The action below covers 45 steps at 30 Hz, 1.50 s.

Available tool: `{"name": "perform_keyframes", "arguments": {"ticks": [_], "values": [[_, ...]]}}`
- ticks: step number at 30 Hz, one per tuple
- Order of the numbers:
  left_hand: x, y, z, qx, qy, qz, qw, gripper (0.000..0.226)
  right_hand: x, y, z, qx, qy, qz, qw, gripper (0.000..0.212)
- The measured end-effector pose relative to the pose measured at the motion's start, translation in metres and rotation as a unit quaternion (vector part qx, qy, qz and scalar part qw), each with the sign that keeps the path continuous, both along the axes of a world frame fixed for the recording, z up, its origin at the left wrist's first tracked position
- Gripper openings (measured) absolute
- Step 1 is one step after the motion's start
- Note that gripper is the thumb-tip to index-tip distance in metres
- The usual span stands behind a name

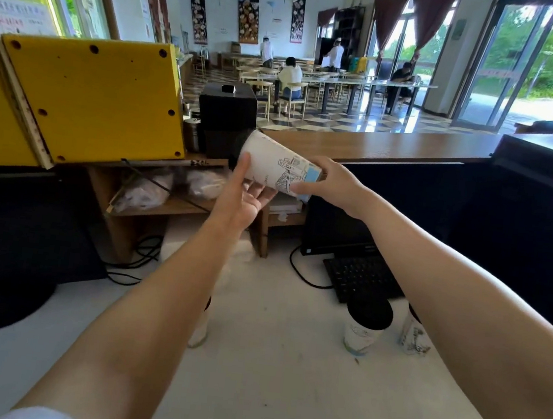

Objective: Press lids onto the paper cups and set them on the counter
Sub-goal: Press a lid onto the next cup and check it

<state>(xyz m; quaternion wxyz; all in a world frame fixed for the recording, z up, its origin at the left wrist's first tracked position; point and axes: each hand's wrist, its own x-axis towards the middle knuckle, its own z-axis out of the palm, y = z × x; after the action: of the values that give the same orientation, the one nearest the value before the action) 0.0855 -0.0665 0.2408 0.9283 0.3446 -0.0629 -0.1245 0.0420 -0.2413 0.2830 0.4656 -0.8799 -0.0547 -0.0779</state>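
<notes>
A white paper cup with a line drawing is held tilted on its side in mid-air, its black lid pointing left. My right hand grips the cup's base end with curled fingers. My left hand is under the lid end, fingers straight, the index finger pressing against the lid's edge. On the white counter stand a lidded cup and another cup partly hidden by my right forearm. One more cup shows behind my left forearm.
A yellow panel stands at the left above a wooden shelf with plastic bags. A black box sits behind the held cup. A keyboard, cables and a monitor base lie on the counter. People sit in the dining area beyond.
</notes>
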Motion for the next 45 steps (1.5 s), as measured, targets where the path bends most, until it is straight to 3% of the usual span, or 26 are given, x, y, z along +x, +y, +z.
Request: {"name": "perform_keyframes", "arguments": {"ticks": [3,6,9,13,17,19,25,33,37,40,45], "values": [[0.007,0.002,0.013,0.030,-0.015,0.007,0.999,0.040,0.004,0.003,0.001,-0.078,0.005,0.002,0.997,0.062],[0.011,0.003,0.029,0.113,-0.099,0.009,0.989,0.026,0.009,0.006,0.002,-0.109,0.011,0.003,0.994,0.060],[0.012,0.004,0.051,0.219,-0.193,0.012,0.956,0.024,0.014,0.010,0.004,-0.114,0.018,-0.003,0.993,0.065],[0.010,0.001,0.083,0.296,-0.266,0.008,0.918,0.026,0.018,0.016,0.011,-0.042,0.005,-0.001,0.999,0.062],[0.012,0.002,0.113,0.343,-0.279,0.014,0.897,0.043,0.018,0.021,0.033,0.087,-0.020,0.039,0.995,0.048],[0.012,0.003,0.124,0.352,-0.290,0.003,0.890,0.040,0.019,0.023,0.045,0.119,-0.041,0.046,0.991,0.043],[0.010,0.003,0.129,0.319,-0.308,0.015,0.896,0.042,0.026,0.034,0.055,0.171,-0.102,-0.004,0.980,0.062],[0.003,0.014,0.010,0.433,-0.209,0.025,0.876,0.051,0.030,0.048,-0.056,0.151,-0.024,-0.027,0.988,0.068],[-0.006,0.016,-0.065,0.424,-0.143,0.047,0.893,0.059,0.026,0.059,-0.122,0.162,0.019,-0.016,0.986,0.064],[-0.016,0.020,-0.119,0.441,-0.104,0.065,0.889,0.065,0.022,0.069,-0.172,0.204,0.058,0.012,0.977,0.069],[-0.040,0.033,-0.196,0.459,-0.048,0.110,0.880,0.066,0.009,0.092,-0.244,0.175,0.088,0.012,0.981,0.062]]}}
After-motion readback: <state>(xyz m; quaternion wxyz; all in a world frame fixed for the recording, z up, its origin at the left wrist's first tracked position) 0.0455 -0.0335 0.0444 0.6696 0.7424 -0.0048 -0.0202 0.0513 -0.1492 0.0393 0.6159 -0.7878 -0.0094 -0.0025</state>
